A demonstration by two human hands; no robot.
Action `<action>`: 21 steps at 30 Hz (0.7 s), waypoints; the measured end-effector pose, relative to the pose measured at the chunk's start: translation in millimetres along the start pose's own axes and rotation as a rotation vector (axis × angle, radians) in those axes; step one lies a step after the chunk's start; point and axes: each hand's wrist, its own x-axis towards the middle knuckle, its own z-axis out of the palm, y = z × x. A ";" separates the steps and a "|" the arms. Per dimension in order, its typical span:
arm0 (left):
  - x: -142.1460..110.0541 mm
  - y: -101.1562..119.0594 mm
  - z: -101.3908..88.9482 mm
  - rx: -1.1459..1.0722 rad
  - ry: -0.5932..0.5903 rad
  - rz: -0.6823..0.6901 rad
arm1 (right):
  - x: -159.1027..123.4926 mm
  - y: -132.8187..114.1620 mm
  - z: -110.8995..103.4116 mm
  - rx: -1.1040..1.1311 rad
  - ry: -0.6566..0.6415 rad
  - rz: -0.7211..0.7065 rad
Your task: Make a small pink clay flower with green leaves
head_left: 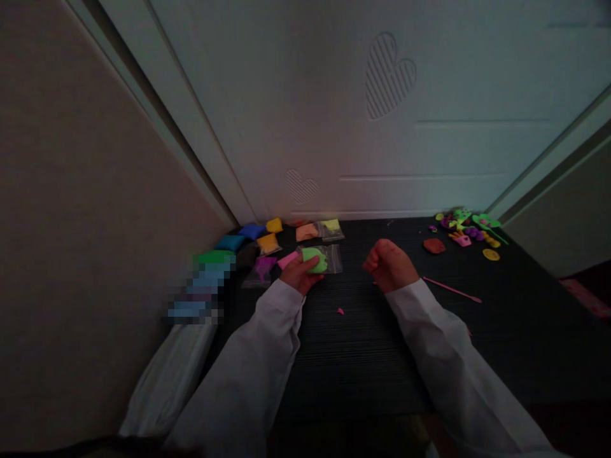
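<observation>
My left hand [296,275] is closed on a clear zip bag of light green modelling clay [316,260], with the thumb on top. The bag's transparent mouth points to the right. My right hand [392,264] hovers over the dark table, its fingers curled together; whatever they may hold is hidden. Between the hands, nearer to me, a small pink bit of clay [340,312] lies on the tabletop. A thin pink modelling tool [452,289] rests to the right of my right hand.
More bagged clay lies left and behind: purple [265,267], blue [251,231], orange [268,243], peach [307,233] and pale yellow [330,228]. At right are a red-brown clay piece [434,245], a yellow disc [491,254] and colourful small shapes [461,239]. A white panel [334,127] stands behind the table [353,369].
</observation>
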 end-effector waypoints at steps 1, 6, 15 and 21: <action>-0.1 0.2 0.3 -0.003 0.001 -0.002 | 0.0 0.1 -0.3 -0.004 0.009 -0.005; -0.3 0.5 0.0 -0.022 0.007 -0.018 | 1.4 1.2 -2.2 -0.056 0.058 0.021; -0.8 1.6 0.6 -0.035 0.006 -0.017 | 1.4 1.3 -1.3 -0.066 0.057 -0.032; -1.1 1.3 1.1 -0.039 -0.005 -0.011 | 1.3 0.4 -1.0 -0.073 0.098 0.007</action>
